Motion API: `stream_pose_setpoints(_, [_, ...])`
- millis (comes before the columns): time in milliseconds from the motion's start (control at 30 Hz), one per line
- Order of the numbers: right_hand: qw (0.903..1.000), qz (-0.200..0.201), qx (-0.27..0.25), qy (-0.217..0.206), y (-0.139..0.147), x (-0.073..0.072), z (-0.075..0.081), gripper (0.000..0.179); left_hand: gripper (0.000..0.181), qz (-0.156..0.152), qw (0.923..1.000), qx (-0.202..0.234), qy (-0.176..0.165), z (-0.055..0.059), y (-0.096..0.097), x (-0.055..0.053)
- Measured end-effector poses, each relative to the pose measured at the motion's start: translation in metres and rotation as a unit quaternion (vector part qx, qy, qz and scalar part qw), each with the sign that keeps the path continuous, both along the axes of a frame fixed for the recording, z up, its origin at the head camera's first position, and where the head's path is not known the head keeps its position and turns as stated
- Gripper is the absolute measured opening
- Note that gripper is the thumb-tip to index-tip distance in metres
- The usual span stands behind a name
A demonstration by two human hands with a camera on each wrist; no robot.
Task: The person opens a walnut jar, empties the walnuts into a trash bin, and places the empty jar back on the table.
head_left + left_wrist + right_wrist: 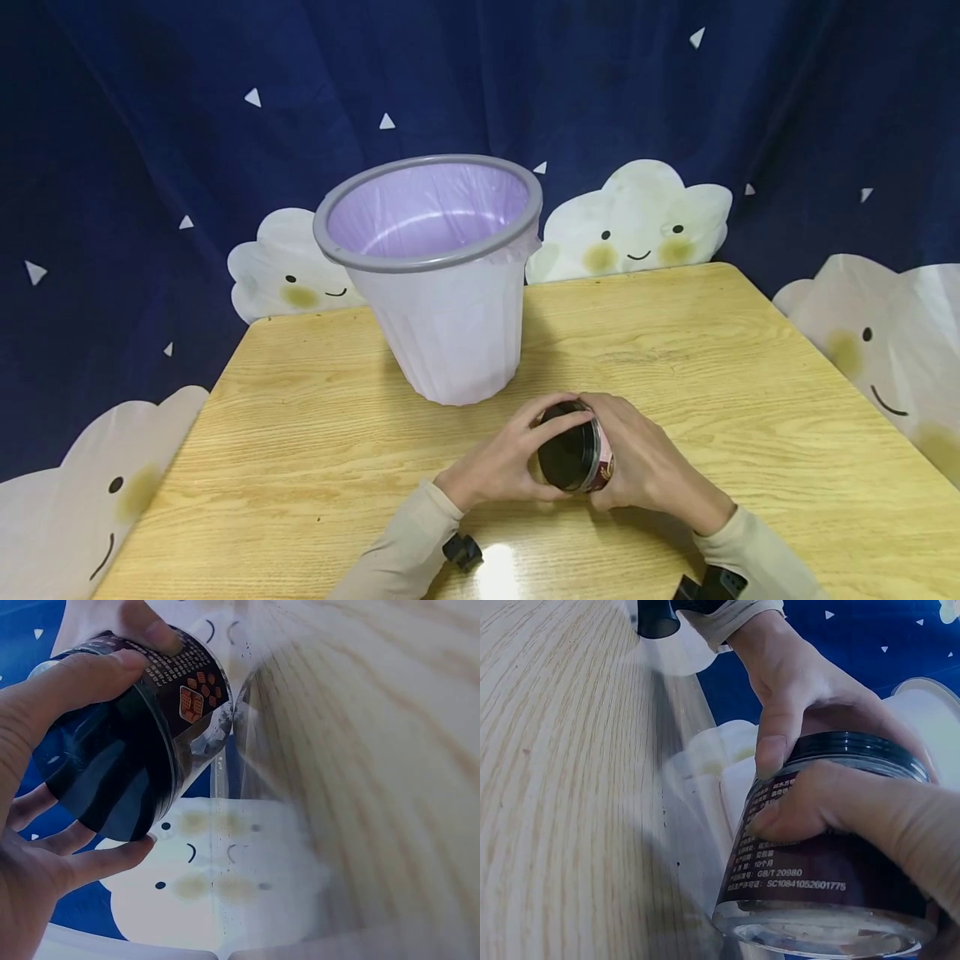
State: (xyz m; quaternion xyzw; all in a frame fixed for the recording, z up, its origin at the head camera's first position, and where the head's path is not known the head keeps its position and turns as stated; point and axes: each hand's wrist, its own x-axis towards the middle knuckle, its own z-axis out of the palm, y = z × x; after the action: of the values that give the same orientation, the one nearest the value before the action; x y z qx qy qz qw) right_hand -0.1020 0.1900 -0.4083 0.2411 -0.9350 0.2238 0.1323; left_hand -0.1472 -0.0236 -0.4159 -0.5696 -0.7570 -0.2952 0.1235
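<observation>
Both hands hold a clear jar (604,468) with a black lid (564,454) and a dark printed label, tipped so the lid faces left. Thumb and fingers of my left hand (506,467) curl round the lid. My right hand (645,458) grips the jar's body from the other side. In the left wrist view the shiny lid (112,765) faces the camera, with the label (191,682) behind it. Rows of white print on the jar (817,870) show in the right wrist view, where the left thumb rests at the lid's edge. The jar's contents are mostly hidden.
A white waste bin (457,333) with a grey rim and a purplish liner stands on the wooden table (300,467), beyond the hands and to their left. Behind the table hangs a dark blue curtain (450,75) with white clouds and triangles.
</observation>
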Motion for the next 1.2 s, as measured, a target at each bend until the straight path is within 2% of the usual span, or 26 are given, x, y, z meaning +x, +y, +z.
stream_pose_setpoints(133, [1.0000,0.002,-0.002,0.000,0.0005,-0.0002,0.0002,0.114,0.098,0.000,1.0000,0.000,0.001,0.0000,0.0002,-0.0004])
stream_pose_setpoints(367, [0.9999,0.006,-0.007,0.006,0.0017,-0.0013,-0.0001,0.113,0.099,0.007,0.9998,-0.012,-0.017,0.0012,-0.0008,0.0015])
stream_pose_setpoints(500, [0.9999,0.010,-0.012,0.004,0.0025,-0.0015,-0.0003,0.112,0.099,0.008,0.9996,-0.025,-0.003,0.0026,-0.0020,0.0014])
stream_pose_setpoints(833, [0.9998,0.014,-0.012,0.007,0.0038,0.0005,-0.0028,0.111,0.100,0.017,0.9994,-0.024,0.016,0.0002,-0.0017,0.0027])
stream_pose_setpoints(1033, [0.9998,0.012,-0.013,-0.002,0.0030,0.0015,-0.0030,0.113,0.099,-0.004,0.9995,-0.022,0.024,-0.0004,-0.0012,0.0020])
stream_pose_setpoints(1200, [0.9999,0.011,-0.011,-0.004,0.0029,-0.0005,-0.0004,0.114,0.097,-0.008,0.9996,-0.016,0.023,0.0030,-0.0012,-0.0002])
